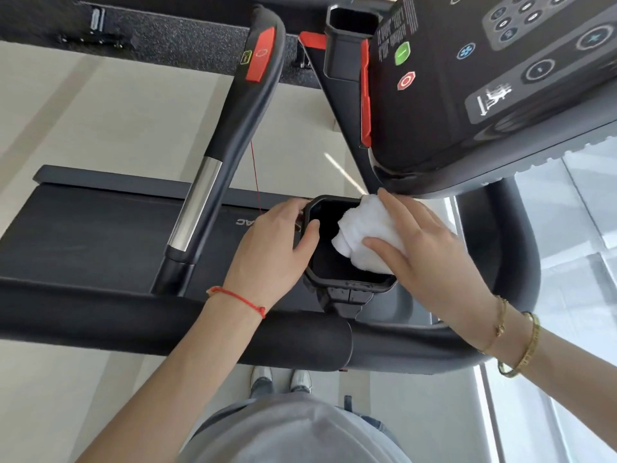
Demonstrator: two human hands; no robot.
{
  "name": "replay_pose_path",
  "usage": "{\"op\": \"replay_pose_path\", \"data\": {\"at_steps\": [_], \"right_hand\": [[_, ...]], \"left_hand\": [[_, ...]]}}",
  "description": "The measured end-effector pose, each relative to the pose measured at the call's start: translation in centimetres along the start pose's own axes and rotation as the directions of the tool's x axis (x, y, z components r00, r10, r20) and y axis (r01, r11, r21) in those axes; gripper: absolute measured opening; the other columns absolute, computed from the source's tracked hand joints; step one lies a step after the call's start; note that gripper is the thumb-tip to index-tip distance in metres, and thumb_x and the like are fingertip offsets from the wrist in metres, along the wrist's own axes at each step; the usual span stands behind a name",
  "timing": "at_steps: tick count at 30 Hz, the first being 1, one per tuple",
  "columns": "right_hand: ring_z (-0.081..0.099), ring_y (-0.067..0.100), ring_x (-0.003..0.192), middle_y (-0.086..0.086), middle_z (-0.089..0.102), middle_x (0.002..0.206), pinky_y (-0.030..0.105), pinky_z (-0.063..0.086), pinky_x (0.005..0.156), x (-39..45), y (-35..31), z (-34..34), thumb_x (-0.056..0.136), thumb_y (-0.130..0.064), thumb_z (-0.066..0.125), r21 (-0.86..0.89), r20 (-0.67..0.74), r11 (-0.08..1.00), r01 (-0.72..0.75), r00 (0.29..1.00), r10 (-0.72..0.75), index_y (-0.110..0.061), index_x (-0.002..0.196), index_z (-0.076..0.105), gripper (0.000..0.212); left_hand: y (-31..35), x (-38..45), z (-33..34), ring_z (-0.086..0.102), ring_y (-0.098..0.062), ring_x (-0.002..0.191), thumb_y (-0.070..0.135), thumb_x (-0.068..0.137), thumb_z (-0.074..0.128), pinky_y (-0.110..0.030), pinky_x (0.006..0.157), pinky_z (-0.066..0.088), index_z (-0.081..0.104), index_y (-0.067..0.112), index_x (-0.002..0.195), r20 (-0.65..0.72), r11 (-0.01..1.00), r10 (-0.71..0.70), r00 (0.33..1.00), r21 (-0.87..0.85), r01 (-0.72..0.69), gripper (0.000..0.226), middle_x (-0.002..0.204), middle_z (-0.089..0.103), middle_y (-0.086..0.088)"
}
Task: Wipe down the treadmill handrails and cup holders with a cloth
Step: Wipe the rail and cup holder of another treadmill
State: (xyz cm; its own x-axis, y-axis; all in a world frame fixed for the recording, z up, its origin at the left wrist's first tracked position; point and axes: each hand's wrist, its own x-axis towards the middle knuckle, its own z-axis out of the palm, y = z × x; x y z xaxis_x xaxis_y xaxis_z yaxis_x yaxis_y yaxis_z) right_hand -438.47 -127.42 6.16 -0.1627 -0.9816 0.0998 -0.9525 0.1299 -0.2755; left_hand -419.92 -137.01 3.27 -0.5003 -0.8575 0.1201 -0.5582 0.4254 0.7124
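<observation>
Left hand (272, 252): gripping the cup holder (347, 285) by its left rim, thumb hooked over the edge.
Right hand (430, 259): fingers spread flat, pressing the cloth.
Cloth (362, 233): white, bunched, half down inside the holder's right side.
Handrail (160, 325): just below.

Your left hand (272, 252) curls its thumb over the black cup holder's (350, 282) rim, while your right hand (430, 259) presses flat-fingered just beside it.

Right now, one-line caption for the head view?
Right hand presses a white cloth into the treadmill's cup holder while the left hand grips its rim.
</observation>
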Motion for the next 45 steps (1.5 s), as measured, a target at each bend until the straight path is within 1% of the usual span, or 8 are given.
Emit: {"op": "replay_pose_path", "data": {"at_steps": [11,18,24,29,34,37,40,45], "right_hand": [[0.045,0.012,0.068,-0.005,0.046,0.078,0.024,0.029,0.053,-1.3,0.0,1.6,0.090,-0.050,0.055,0.248,0.292,0.820,-0.517,0.846,0.445,-0.022,0.081,0.029,0.039],[0.043,0.017,0.089,0.000,0.040,0.103,0.023,0.030,0.067,1.8,-0.5,0.6,0.095,-0.034,0.057,0.311,0.286,0.811,-0.495,0.863,0.417,-0.004,0.114,0.038,0.040],[0.042,0.009,0.071,-0.001,0.043,0.087,0.022,0.029,0.057,-0.7,-0.6,1.0,0.094,-0.040,0.057,0.300,0.397,0.769,-0.564,0.807,0.437,-0.013,0.088,0.033,0.036],[0.056,0.026,0.112,0.011,0.055,0.122,0.033,0.047,0.093,3.0,-0.6,-0.1,0.097,-0.032,0.056,0.371,0.337,0.786,-0.494,0.860,0.382,-0.003,0.134,0.038,0.051],[0.045,0.016,0.094,-0.001,0.037,0.113,0.017,0.030,0.063,-0.3,-0.4,1.0,0.096,-0.025,0.056,0.364,0.206,0.838,-0.406,0.913,0.352,-0.001,0.131,0.034,0.047],[0.047,0.017,0.113,0.000,0.042,0.133,0.014,0.036,0.080,-2.4,-0.5,1.0,0.098,-0.030,0.053,0.386,0.070,0.887,-0.252,0.967,0.245,-0.011,0.141,0.032,0.052],[0.029,0.021,0.143,0.004,0.034,0.152,0.035,0.029,0.115,-2.3,-0.4,-0.1,0.097,-0.027,0.055,0.262,0.008,0.964,-0.046,0.999,0.046,-0.011,0.149,0.031,0.059],[0.045,0.032,0.134,0.016,0.048,0.143,0.040,0.037,0.114,-1.2,-0.8,-1.3,0.094,-0.034,0.058,-0.080,0.011,0.995,0.067,0.998,-0.066,0.000,0.142,0.044,0.060]], "left_hand": [[0.0,0.0,0.1,0.061,-0.016,0.090,0.027,0.097,0.051,-0.041,0.081,0.052,0.060,0.016,0.116,-0.004,1.000,0.014,1.000,0.010,-0.014,0.023,0.096,0.065,0.003],[-0.1,0.1,0.2,0.062,-0.014,0.092,0.027,0.098,0.050,-0.033,0.083,0.052,0.061,0.016,0.118,-0.007,0.999,0.033,0.999,0.032,-0.033,0.026,0.101,0.068,0.002],[0.0,0.0,0.4,0.061,-0.009,0.090,0.027,0.098,0.051,-0.025,0.080,0.049,0.061,0.016,0.118,-0.019,0.999,0.026,0.999,0.033,-0.025,0.025,0.101,0.067,0.005],[0.1,0.0,0.4,0.061,-0.010,0.089,0.026,0.097,0.052,-0.028,0.081,0.051,0.061,0.016,0.117,-0.030,0.999,0.018,0.999,0.029,-0.017,0.024,0.100,0.067,0.005],[0.1,0.1,0.3,0.063,-0.012,0.089,0.026,0.097,0.052,-0.036,0.082,0.054,0.062,0.017,0.116,-0.027,0.999,0.021,0.999,0.025,-0.020,0.023,0.099,0.068,0.004],[0.1,0.1,0.4,0.063,-0.011,0.089,0.027,0.097,0.052,-0.036,0.082,0.055,0.062,0.017,0.117,-0.019,1.000,0.021,1.000,0.017,-0.021,0.024,0.100,0.068,0.005],[0.0,0.1,0.4,0.062,-0.008,0.088,0.028,0.098,0.050,-0.030,0.081,0.052,0.062,0.018,0.117,-0.024,1.000,0.014,1.000,0.002,-0.014,0.025,0.100,0.068,0.006],[-0.1,-0.2,0.2,0.060,-0.003,0.085,0.028,0.101,0.046,-0.019,0.077,0.046,0.063,0.020,0.120,-0.026,1.000,-0.008,1.000,-0.027,0.008,0.027,0.101,0.068,0.008]]}}
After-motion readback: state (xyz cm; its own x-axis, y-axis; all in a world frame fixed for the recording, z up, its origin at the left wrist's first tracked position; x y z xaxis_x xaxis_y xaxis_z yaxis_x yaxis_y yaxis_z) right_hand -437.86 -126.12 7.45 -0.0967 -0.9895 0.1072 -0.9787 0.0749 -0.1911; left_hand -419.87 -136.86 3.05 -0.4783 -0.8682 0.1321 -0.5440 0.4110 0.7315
